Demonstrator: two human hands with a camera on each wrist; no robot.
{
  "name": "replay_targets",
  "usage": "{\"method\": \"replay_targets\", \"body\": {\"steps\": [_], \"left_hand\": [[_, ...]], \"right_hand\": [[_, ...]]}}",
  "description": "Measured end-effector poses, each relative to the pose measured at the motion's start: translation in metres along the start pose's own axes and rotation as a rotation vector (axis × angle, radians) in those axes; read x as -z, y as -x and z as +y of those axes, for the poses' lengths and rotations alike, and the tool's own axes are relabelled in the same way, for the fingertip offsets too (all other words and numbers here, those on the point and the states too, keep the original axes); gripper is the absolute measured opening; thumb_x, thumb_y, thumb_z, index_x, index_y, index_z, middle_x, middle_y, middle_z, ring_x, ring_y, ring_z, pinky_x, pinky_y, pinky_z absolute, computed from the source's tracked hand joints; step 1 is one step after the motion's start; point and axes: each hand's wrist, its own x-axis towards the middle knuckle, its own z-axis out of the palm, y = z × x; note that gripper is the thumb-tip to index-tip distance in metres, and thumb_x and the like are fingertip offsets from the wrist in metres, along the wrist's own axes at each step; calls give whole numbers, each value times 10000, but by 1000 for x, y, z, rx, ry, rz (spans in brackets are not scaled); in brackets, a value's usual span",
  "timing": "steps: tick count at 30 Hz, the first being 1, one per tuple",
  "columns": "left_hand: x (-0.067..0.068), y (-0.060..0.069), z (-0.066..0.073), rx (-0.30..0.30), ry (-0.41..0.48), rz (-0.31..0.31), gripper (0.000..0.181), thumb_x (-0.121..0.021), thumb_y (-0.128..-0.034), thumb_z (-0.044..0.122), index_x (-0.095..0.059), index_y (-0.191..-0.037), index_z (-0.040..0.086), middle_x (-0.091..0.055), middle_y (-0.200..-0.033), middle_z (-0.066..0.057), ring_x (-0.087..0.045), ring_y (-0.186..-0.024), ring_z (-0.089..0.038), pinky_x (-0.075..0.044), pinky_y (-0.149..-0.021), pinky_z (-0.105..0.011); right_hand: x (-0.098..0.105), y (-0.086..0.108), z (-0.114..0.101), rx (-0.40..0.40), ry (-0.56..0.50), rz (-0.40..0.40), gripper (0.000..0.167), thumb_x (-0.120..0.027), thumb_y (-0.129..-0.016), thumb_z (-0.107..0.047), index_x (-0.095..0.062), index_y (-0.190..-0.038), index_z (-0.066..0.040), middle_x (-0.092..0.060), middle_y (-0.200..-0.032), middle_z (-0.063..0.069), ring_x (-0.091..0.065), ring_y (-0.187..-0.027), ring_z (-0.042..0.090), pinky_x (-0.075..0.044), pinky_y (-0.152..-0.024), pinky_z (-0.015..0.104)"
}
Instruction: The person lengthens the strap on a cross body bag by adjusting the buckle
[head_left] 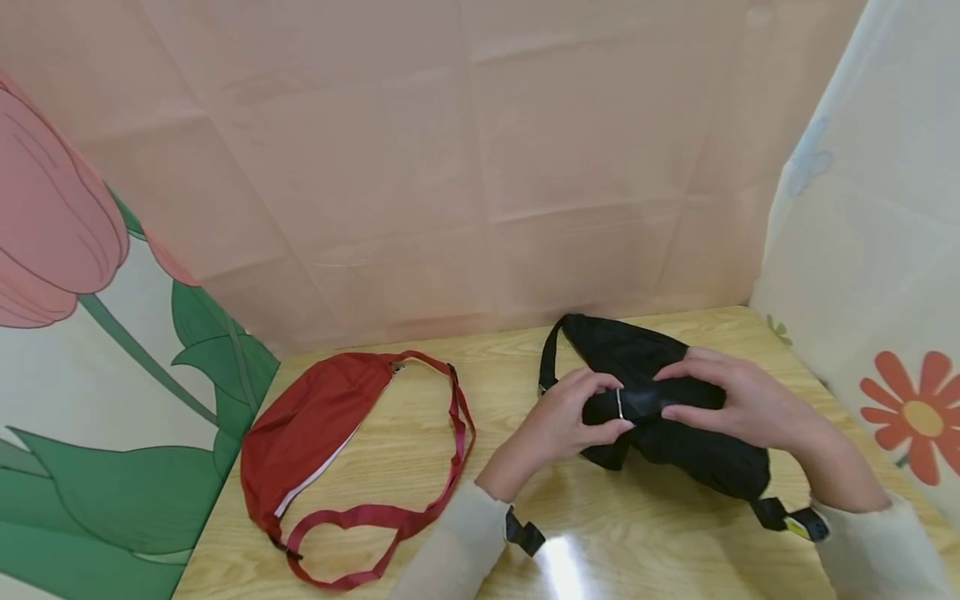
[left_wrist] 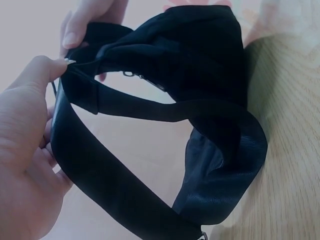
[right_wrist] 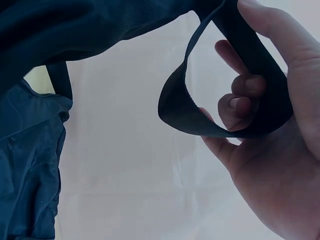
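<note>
In the head view a black sling bag [head_left: 697,450] lies on the right side of the table. Its wide black strap [head_left: 647,400] is raised above it, between both hands. My left hand [head_left: 558,421] pinches the strap beside a thin silver-coloured metal buckle [head_left: 620,403]. To the right of it, my right hand [head_left: 753,404] holds the strap between thumb and fingers. In the left wrist view the strap [left_wrist: 115,185] hangs in a large loop, with a zipper pull [left_wrist: 129,74] on the bag behind. A strap loop [right_wrist: 175,102] passes across the right fingers in the right wrist view.
A red waist bag [head_left: 315,425] with a white-edged zipper lies on the left of the wooden table [head_left: 420,567], its red strap [head_left: 367,515] looped toward the middle. A plain pinkish sheet [head_left: 480,167] stands behind, with flower-printed sheets at both sides.
</note>
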Motion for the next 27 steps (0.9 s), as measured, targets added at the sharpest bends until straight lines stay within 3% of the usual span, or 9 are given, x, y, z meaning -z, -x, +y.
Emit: {"method": "replay_targets", "body": {"steps": [15, 27], "left_hand": [[-2, -1, -1, -6, 9, -1, 445, -714, -948, 379, -577, -1313, 166, -585, -1266, 8, -544, -1166, -95, -442, -967, -150], [-3, -1, -1, 0, 9, -1, 436, -719, -943, 383, -587, -1299, 169, -584, -1236, 15, -533, -1108, -77, -440, -937, -136]], "right_hand": [[-1, -3, -1, -11, -2, -36, 504, -924, -713, -187, -700, -1164, -198, -613, -1030, -176, -570, -886, 14, -413, -842, 85], [-4, -6, -2, 67, -37, -46, 519, -936, -689, -178, -704, -1153, -174, -602, -1012, -160, -550, -857, 0, -439, -766, 118]]}}
